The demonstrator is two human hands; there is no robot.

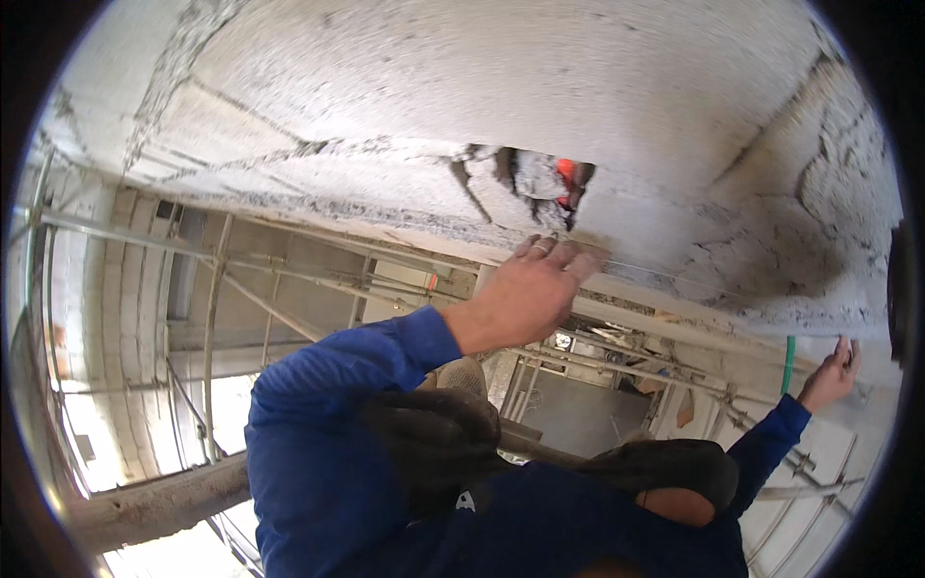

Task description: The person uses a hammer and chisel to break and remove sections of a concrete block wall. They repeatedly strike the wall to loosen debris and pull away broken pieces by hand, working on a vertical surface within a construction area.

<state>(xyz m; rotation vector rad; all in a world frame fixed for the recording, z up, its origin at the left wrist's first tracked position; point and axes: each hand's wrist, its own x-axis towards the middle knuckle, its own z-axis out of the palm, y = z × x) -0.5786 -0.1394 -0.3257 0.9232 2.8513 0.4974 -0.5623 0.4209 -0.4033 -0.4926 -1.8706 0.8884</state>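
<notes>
My left hand (537, 289), with a ring on one finger, rests its fingertips on the lower edge of the rough pale wall (433, 79), just below a broken hole (524, 180). Something orange-red (566, 177) shows inside the hole. A thin pale line, like a string (672, 277), runs along the wall from near these fingers towards the right. Over at the far right, my right hand (831, 374) is raised with its fingertips at the wall's edge; whether it pinches anything is unclear. Beside it hangs a green strip or hose (788, 363).
Metal scaffold poles (217, 289) cross the space below and to the left. A thick, crusted beam or pole (159, 502) passes beneath me. Cracks and a rough patch (780, 253) mark the wall at right. A dark object (897, 292) juts in at the right rim.
</notes>
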